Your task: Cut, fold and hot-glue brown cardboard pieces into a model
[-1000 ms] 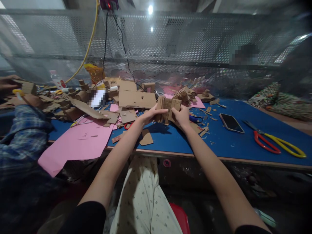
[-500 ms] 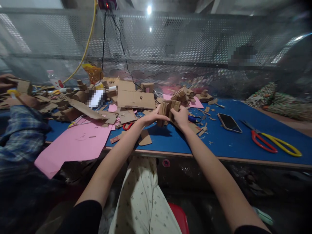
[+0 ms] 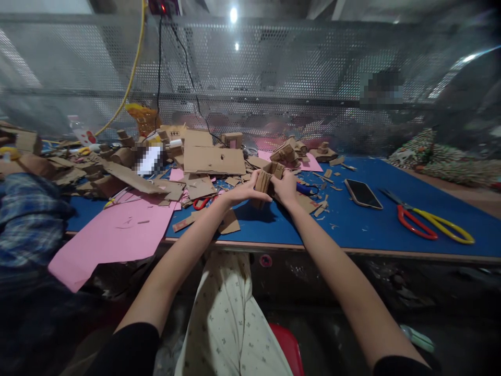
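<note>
Between my two hands is a small cardboard box-like piece (image 3: 263, 183), raised a little over the blue table. My left hand (image 3: 247, 191) grips its left side, with the thumb along the near face. On the other side my right hand (image 3: 286, 186) holds the right wall, its fingers partly hidden by the cardboard. Just right of my right hand lies a blue-handled tool (image 3: 307, 189). Flat cardboard scraps (image 3: 230, 223) rest below my left forearm, and red scissor-like handles (image 3: 202, 203) show beside them.
A phone (image 3: 363, 194) and large scissors (image 3: 425, 215) with red and yellow handles lie to the right. Pink paper (image 3: 113, 230) overhangs the table edge at left. Cardboard pieces (image 3: 214, 159) heap along the back. A co-worker's plaid sleeve (image 3: 33, 214) is at far left.
The cardboard piece has tilted slightly in my hands, and my right hand has come a bit closer to my left. The whole view has shifted slightly.
</note>
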Available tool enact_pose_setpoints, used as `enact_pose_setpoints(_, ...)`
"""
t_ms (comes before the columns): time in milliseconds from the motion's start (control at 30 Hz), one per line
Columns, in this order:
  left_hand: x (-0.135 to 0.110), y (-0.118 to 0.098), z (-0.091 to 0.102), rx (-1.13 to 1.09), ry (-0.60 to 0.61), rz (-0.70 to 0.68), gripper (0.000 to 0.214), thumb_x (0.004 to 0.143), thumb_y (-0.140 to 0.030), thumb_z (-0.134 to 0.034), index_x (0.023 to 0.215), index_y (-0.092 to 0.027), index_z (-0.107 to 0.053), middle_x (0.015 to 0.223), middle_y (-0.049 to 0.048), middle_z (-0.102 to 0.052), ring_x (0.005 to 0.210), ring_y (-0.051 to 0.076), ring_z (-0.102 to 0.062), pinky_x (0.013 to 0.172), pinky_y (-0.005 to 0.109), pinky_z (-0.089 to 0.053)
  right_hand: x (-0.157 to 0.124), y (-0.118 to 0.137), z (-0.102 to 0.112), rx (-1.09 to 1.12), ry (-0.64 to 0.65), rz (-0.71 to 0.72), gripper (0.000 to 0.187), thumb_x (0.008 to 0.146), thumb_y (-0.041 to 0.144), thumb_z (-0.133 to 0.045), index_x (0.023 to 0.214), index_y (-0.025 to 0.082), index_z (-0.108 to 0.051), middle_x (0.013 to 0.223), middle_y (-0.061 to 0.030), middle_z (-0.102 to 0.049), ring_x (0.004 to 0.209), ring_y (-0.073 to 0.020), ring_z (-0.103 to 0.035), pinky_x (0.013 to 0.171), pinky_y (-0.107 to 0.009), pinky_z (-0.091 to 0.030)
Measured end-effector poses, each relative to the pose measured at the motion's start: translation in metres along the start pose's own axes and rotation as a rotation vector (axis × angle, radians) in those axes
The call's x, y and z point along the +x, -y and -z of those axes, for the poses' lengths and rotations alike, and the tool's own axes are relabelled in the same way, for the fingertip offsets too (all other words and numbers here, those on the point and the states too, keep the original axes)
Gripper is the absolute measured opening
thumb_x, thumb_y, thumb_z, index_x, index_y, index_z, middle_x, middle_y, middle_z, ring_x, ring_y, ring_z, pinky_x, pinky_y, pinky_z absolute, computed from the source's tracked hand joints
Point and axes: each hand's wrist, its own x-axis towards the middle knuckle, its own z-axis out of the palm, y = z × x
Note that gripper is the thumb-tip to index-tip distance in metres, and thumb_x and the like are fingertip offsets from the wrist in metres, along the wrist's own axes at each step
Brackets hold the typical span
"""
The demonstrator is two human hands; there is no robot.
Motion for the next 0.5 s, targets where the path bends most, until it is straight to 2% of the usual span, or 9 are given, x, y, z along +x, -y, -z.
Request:
enact_pose_setpoints(100, 0.0022, 0.0020, 0.0010, 0.000, -0.016, -0.007, 0.107, 0.060, -0.025, -0.083, 0.147, -0.022, -0.020, 0.128, 0.0120, -0.056, 0.124, 0.028, -0.052, 0.106, 0.046, -0.040, -0.0003, 0.0007, -0.0019, -0.002, -0.029, -0.060, 0.017, 0.072, 0.032, -0.054, 0.071, 0.016, -0.061, 0.071, -0.0074, -0.064, 0.067, -0.0208, -0.056, 0.067, -0.032, -0.043)
enact_pose_setpoints(233, 0.0043, -0.0003, 0.0019, -0.019, -0.112, -0.056, 0.108, 0.056, -0.025, -0.084, 0.146, -0.017, -0.025, 0.133, 0.0153, -0.053, 0.129, 0.031, -0.048, 0.107, 0.046, -0.039, -0.0005, 0.0020, -0.0025, 0.058, -0.008, -0.035, 0.021, 0.074, 0.036, -0.052, 0.066, 0.018, -0.057, 0.067, -0.0051, -0.060, 0.066, -0.0198, -0.054, 0.066, -0.032, -0.042)
enact_pose_setpoints(300, 0.0042, -0.0020, 0.0018, -0.020, -0.117, -0.054, 0.104, 0.056, -0.026, -0.085, 0.144, -0.016, -0.029, 0.134, 0.0164, -0.052, 0.130, 0.031, -0.047, 0.108, 0.046, -0.039, -0.0002, 0.0021, -0.0020, 0.064, -0.022, -0.046, 0.024, 0.077, 0.038, -0.049, 0.064, 0.018, -0.055, 0.064, -0.0043, -0.058, 0.064, -0.0194, -0.053, 0.067, -0.033, -0.043)
enact_pose_setpoints(500, 0.0042, -0.0028, 0.0030, 0.014, -0.098, -0.052, 0.102, 0.058, -0.028, -0.084, 0.144, -0.017, -0.032, 0.137, 0.0178, -0.052, 0.129, 0.032, -0.049, 0.107, 0.047, -0.041, 0.0011, 0.0025, 0.0014, 0.180, -0.095, 0.052, 0.028, 0.077, 0.036, -0.052, 0.091, 0.017, -0.066, 0.086, -0.0064, -0.068, 0.080, -0.0205, -0.059, 0.077, -0.032, -0.045)
